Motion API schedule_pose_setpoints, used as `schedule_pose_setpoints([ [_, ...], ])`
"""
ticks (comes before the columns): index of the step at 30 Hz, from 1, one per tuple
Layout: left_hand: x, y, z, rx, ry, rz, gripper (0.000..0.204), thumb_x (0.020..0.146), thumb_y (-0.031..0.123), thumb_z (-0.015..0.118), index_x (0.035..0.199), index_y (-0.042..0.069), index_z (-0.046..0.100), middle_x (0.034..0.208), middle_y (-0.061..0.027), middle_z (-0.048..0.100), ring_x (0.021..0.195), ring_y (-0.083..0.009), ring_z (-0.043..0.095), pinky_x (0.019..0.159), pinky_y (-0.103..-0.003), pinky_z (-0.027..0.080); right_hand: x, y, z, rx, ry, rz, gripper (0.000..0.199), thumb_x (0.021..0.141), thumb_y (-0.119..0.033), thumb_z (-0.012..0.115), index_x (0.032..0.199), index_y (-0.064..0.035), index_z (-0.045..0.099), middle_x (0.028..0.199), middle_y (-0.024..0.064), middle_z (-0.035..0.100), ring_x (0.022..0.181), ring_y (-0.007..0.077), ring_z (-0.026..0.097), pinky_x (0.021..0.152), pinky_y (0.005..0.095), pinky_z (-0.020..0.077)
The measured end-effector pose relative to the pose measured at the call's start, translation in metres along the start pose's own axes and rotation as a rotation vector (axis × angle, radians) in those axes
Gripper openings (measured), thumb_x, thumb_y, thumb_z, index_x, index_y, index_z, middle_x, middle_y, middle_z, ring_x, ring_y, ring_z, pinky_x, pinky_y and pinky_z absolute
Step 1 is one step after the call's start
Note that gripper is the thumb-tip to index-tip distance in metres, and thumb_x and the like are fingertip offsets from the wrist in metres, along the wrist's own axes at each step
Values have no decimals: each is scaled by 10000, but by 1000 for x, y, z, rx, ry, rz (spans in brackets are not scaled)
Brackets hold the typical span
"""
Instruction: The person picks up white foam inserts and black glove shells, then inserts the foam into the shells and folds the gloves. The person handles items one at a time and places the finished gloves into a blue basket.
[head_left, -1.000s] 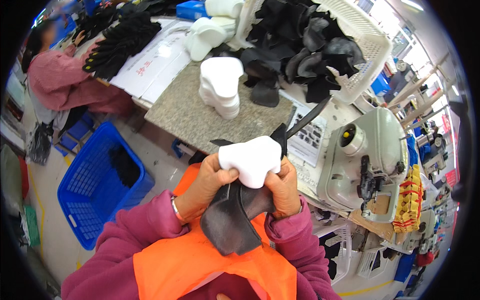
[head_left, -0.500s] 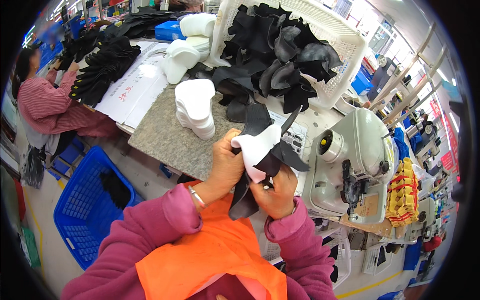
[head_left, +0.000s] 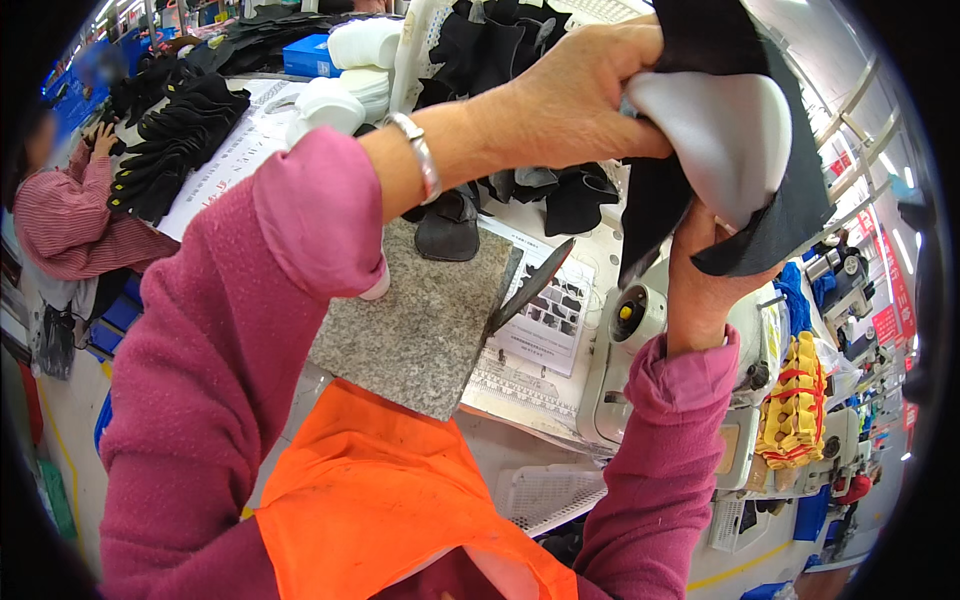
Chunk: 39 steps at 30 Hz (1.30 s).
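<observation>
Up at the upper right, both my hands hold a black fabric piece (head_left: 700,35) together with a smooth white moulded pad (head_left: 735,135) that lies against it. My left hand (head_left: 580,95) pinches their left edge between thumb and fingers. My right hand (head_left: 705,275) grips from below, its fingers partly hidden behind the black material. Beneath my left forearm lies a grey speckled stone slab (head_left: 410,330). A loose dark shaped piece (head_left: 450,230) rests on its far edge. Beside the slab's right edge a narrow dark piece (head_left: 535,285) sticks up at a slant.
Behind my left arm stands a white basket (head_left: 410,60) of black pieces (head_left: 480,55). White pads (head_left: 365,45) are stacked at its left. A grey machine (head_left: 610,380) stands at the right, near a printed sheet (head_left: 550,310). A co-worker (head_left: 90,220) sits at the far left.
Both hands have lifted from in front of me to the upper right, carrying the white pad and black piece. The pad's broad face now shows, and more of the slab is uncovered.
</observation>
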<state>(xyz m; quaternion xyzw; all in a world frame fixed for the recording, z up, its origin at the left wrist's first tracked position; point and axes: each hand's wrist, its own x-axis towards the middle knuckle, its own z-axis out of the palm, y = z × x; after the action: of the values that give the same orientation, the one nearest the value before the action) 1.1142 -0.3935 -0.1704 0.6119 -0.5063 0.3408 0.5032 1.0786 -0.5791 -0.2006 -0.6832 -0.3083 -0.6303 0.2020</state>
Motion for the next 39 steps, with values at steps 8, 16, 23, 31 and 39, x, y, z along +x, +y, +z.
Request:
schedule_pose_setpoints([
  [8, -73, -42, -15, 360, -318, 37, 566, 737, 118, 746, 1256, 22, 543, 1206, -201, 567, 1128, -368, 555, 949, -379, 454, -64, -8, 27, -4, -94, 0, 295, 821, -158, 713, 1054, 13, 652, 1029, 173, 672, 922, 317, 673, 819, 370, 512],
  [16, -34, -55, -43, 737, -412, 149, 326, 800, 130, 681, 1101, 21, 618, 987, -159, 643, 926, -304, 632, 845, -364, 506, -32, 19, 42, -231, 63, -176, 236, 846, -146, 682, 1035, -5, 681, 959, 121, 705, 839, 264, 697, 747, 340, 538],
  [23, -36, -56, -35, 227, -257, 51, 297, 719, 184, 758, 910, -25, 668, 828, -202, 660, 833, -293, 671, 759, -319, 523, -45, 17, 49, -150, 75, -110, 243, 821, -170, 715, 997, -4, 685, 972, 139, 697, 866, 300, 693, 759, 361, 537],
  [31, -125, -58, 2, 141, -215, -29, 547, 698, 88, 757, 1215, 55, 581, 1131, -155, 631, 1030, -320, 629, 876, -345, 517, -134, -14, 31, 534, -115, 435, 457, 853, -113, 672, 1256, 34, 515, 1212, 157, 586, 1074, 280, 590, 926, 375, 469],
  [39, -147, -38, 1, 27, -213, 2, 468, 683, 51, 737, 1131, 28, 604, 1092, -106, 583, 970, -260, 603, 820, -321, 515, -152, -32, 11, 1394, 82, 1209, 486, 911, -138, 589, 1334, 37, 426, 1257, 165, 552, 1074, 255, 604, 920, 371, 520],
])
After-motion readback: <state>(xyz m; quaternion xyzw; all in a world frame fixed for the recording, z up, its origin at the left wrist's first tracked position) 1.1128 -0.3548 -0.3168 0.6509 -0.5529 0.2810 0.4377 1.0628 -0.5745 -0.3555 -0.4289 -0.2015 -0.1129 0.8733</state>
